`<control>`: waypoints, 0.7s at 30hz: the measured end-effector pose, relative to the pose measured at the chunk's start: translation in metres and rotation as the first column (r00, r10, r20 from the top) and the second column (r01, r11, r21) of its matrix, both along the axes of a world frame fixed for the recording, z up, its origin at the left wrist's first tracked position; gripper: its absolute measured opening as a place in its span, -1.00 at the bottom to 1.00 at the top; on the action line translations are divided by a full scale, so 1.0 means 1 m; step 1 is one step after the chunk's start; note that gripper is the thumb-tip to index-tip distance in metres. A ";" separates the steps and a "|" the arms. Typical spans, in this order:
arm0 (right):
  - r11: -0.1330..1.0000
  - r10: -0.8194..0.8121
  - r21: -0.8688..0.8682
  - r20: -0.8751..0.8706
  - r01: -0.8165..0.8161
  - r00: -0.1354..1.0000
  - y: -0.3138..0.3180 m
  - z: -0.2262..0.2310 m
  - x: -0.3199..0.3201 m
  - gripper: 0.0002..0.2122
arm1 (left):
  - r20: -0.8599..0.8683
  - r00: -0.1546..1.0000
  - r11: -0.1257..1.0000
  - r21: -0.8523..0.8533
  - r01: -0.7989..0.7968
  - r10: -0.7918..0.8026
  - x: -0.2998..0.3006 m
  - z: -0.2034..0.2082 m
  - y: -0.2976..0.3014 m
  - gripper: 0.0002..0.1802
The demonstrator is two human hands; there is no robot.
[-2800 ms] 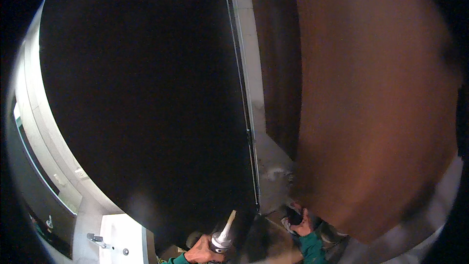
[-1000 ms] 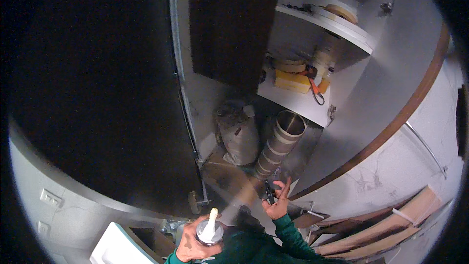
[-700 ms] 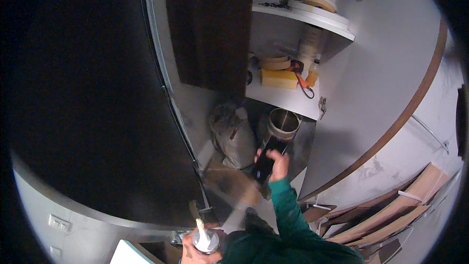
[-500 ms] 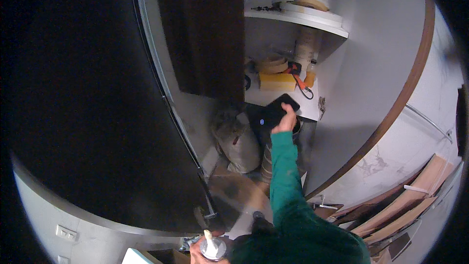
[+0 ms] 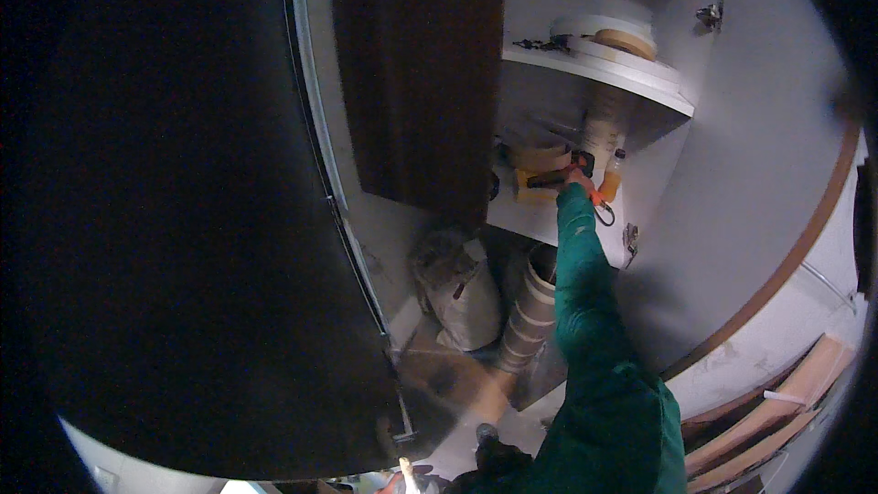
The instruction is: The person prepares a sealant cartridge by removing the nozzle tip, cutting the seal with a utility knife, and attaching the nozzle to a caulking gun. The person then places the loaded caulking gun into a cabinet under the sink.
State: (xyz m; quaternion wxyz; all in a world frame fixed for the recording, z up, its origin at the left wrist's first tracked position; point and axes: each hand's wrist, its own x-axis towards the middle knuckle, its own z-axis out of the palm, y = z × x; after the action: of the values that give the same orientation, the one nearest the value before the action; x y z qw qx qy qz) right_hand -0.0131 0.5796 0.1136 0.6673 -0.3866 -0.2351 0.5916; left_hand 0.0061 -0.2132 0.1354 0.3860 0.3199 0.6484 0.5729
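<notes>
The left hand (image 5: 390,486), mostly cut off, is beside a pale nozzle (image 5: 408,474); its fingers' state cannot be told. Beyond, a sack (image 5: 468,306) stands beside an open ringed cylinder (image 5: 530,322), dark inside. Over the lower shelf's (image 5: 540,218) yellow box (image 5: 533,194), the right hand (image 5: 576,180) meets a black phone (image 5: 546,180), finger grip unclear. An amber-filled bottle (image 5: 612,185) stands near the right edge; white shelf shows in front.

Right grip (image 5: 576,181) and black phone (image 5: 546,180) now by yellow box (image 5: 530,194)
</notes>
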 end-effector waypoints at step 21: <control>0.988 -0.127 0.128 0.992 -0.082 0.025 0.012 -0.001 0.037 -0.49 | 0.062 0.976 0.971 -0.130 -0.201 0.210 -0.007 -0.044 0.036 -0.55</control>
State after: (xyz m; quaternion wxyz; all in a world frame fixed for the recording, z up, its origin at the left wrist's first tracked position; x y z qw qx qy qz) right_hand 0.0235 0.5917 0.1124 0.3493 -0.6421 -0.6712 0.1234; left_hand -0.0005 -0.1773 0.0917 0.3678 0.2048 0.6971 0.5804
